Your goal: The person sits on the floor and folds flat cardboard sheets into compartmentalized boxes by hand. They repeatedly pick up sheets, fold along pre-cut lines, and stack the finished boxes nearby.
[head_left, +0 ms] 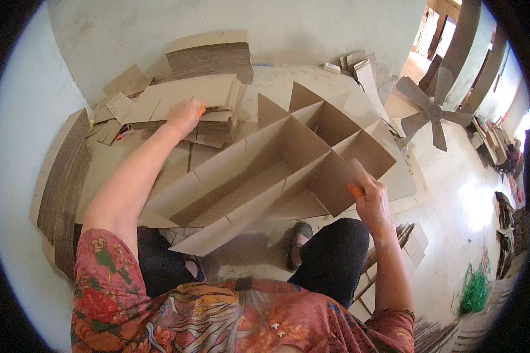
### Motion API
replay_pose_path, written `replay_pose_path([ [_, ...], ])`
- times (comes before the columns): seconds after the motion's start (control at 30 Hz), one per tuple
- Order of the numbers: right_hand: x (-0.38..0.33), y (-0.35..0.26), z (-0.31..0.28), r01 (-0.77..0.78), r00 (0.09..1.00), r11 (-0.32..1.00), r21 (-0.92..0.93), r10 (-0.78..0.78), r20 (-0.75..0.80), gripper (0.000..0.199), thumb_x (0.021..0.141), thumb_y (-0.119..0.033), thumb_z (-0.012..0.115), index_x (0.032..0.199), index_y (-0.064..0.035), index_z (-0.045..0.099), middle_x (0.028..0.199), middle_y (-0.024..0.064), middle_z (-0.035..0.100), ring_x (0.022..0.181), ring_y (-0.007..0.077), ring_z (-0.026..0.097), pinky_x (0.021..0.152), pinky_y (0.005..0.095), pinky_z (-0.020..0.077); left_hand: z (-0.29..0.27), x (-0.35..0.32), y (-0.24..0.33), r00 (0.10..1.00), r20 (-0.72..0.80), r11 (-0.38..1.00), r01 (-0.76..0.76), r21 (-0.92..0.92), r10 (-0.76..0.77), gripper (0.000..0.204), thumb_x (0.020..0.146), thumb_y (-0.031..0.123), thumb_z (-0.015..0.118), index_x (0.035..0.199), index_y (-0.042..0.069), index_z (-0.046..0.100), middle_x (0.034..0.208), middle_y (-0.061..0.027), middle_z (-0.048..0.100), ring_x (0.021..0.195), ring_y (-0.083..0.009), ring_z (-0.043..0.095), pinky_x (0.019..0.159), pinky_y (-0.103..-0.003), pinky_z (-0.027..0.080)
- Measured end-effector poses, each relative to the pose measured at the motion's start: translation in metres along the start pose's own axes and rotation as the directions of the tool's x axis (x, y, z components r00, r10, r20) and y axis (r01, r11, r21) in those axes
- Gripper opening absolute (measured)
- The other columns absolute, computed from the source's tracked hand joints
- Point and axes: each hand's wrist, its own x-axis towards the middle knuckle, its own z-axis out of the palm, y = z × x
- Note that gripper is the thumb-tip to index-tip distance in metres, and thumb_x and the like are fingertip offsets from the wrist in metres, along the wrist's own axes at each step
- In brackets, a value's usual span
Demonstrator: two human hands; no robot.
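A partly assembled cardboard divider (241,176) made of interlocked slotted strips stands across the table in front of me. At its right end my right hand (371,200) is closed, gripping the edge of a cross strip. Over to the left, my left hand (184,117) is closed at the near edge of the top cardboard sheet (165,94) on a stack. Orange covers show on fingertips of both hands. The fingers' undersides are hidden. Long slotted strips of the divider reach toward my lap at the lower left.
A taller cardboard stack (209,62) sits by the wall, and another pile (70,176) leans at the left. Loose cardboard scraps (115,112) lie between them. To the right stand a fan (434,112) and a tangle of green string (474,291) on the floor.
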Motion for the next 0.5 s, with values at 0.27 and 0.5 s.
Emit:
replay_pose_path([
  [0.27,0.007,-0.07,-0.005,-0.042,0.988,0.735,0.676,0.133,-0.083,0.038,0.088,-0.013,0.059,0.123,0.0013,0.051,0.105,0.0158,0.063,0.094,0.0255,0.063,0.08,0.0331,0.0501,-0.061,-0.053,0.069,0.672,-0.612,0.799,-0.591,-0.105,0.417,0.019,0.079,0.009,0.058,0.097,0.007,0.066,0.093,-0.0134,0.066,0.081,-0.0306,0.062,0.066,-0.037,0.051],
  [0.5,0.021,-0.093,0.007,-0.107,0.934,0.076,0.991,0.351,0.074,0.021,0.09,-0.009,0.052,0.106,0.0035,0.058,0.098,0.0112,0.063,0.086,0.0179,0.062,0.074,0.0288,0.0496,-0.092,-0.133,0.146,0.301,-0.476,0.299,-0.951,-0.081,0.826,0.03,0.074,0.017,0.071,0.101,0.005,0.066,0.107,-0.0124,0.064,0.094,-0.0267,0.063,0.079,-0.035,0.053],
])
